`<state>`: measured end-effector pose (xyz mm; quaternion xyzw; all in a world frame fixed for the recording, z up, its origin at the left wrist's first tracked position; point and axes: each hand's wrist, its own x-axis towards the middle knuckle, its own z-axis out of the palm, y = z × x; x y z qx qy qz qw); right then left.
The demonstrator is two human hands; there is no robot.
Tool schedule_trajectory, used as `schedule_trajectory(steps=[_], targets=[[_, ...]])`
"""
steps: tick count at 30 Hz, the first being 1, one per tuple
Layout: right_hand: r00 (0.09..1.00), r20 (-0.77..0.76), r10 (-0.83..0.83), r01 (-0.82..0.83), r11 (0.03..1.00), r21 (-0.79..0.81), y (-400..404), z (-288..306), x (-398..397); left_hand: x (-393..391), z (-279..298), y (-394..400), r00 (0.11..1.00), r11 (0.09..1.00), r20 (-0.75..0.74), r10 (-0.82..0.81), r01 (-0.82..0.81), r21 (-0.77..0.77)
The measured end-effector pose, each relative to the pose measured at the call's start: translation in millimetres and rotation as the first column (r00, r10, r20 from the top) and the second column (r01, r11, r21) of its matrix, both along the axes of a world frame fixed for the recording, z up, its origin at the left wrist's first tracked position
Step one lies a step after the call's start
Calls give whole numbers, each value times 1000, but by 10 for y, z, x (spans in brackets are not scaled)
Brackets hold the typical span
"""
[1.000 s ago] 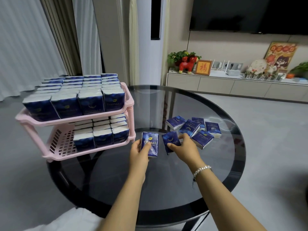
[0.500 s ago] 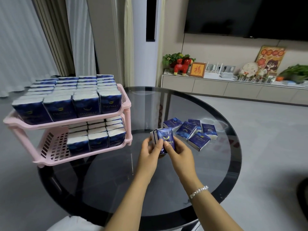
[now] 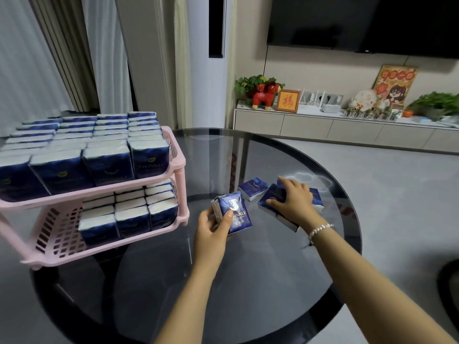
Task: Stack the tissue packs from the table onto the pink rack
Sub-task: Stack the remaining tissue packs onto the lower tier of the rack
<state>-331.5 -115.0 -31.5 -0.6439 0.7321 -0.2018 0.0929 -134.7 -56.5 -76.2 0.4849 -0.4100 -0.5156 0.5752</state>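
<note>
A pink two-tier rack stands on the left of the round dark glass table. Its top shelf is packed with blue tissue packs; the lower shelf holds several more packs on its right half. My left hand grips two blue tissue packs held upright together, just right of the rack. My right hand rests on a loose pack among a few packs lying flat on the table; another pack lies just left of it.
The left part of the rack's lower shelf is bare. Behind the table a low white cabinet carries plants, a red toy and a framed picture. A dark television hangs above. Curtains hang at the left.
My two hands brought two packs together; now the left hand alone holds both, and my right hand has moved right onto the loose packs on the table.
</note>
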Motion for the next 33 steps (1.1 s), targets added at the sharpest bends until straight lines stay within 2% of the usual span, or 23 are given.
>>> schedule_trajectory(steps=[2, 6, 9, 11, 15, 18, 20, 23, 26, 28, 31, 33], targets=[[999, -19, 45, -44, 996, 79, -60, 28, 8, 22, -14, -8, 1000, 1000, 9, 7, -7, -3], [995, -18, 97, -96, 994, 55, -74, 104, 48, 59, -40, -25, 999, 1000, 25, 25, -25, 6], [961, 235, 143, -151, 988, 16, 4, 142, 102, 69, -23, -12, 1000, 1000, 17, 25, -26, 13], [904, 409, 125, -116, 992, -47, 75, 166, 141, 70, -6, 2, 999, 999, -4, 34, -34, 14], [627, 778, 39, 31, 997, -75, 238, 176, 290, 55, 22, 39, 999, 999, -11, 30, -30, 31], [410, 909, 70, 62, 993, -104, 379, 146, 462, 57, 35, 71, 999, 999, -13, 31, -30, 30], [326, 937, 129, 9, 990, -140, 509, 125, 615, 49, 52, 98, 999, 999, -33, -1, 2, 39], [324, 928, 183, -95, 983, -160, 625, 38, 824, 27, 80, 131, 990, 998, -133, -37, 43, 48], [452, 872, 190, -105, 982, -160, 650, -40, 934, 35, 118, 157, 976, 998, -213, -40, 50, 41], [498, 848, 181, -73, 983, -167, 681, -51, 976, 49, 134, 167, 971, 997, -230, -61, 70, 31], [512, 839, 183, -68, 982, -174, 686, -76, 1009, 57, 140, 151, 972, 994, -215, -95, 106, 39], [487, 851, 198, -117, 980, -161, 671, -62, 1014, 61, 140, 135, 982, 994, -169, -85, 96, 55]])
